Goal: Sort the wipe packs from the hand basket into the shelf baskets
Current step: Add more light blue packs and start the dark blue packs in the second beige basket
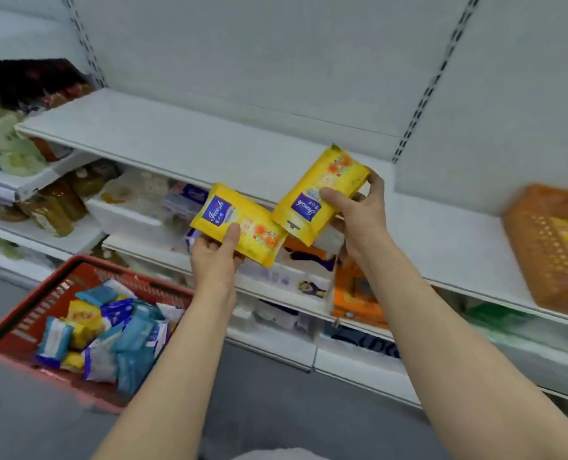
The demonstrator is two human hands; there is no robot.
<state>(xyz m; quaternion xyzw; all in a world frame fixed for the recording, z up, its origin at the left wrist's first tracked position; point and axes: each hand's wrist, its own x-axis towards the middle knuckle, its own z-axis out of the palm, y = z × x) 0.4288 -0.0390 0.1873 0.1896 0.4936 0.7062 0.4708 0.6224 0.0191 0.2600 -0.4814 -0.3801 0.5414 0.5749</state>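
My left hand [214, 257] grips a yellow wipe pack [256, 234] by its lower edge, thumb on top. My right hand [359, 214] holds a second yellow wipe pack [325, 184], tilted up toward the shelf. Both packs are in front of the white shelf [176, 141], their corners almost touching. The red hand basket [20, 323] stands at the lower left on the floor, with several blue, white and yellow packs [109, 336] in it. An orange shelf basket [548, 247] sits on the shelf at the far right, with yellow packs inside.
Lower shelves behind my hands carry tissue boxes, white bins [126, 217] and orange packages [355, 293]. Bottles and bagged goods [56, 207] fill the shelving on the left. Grey floor lies below.
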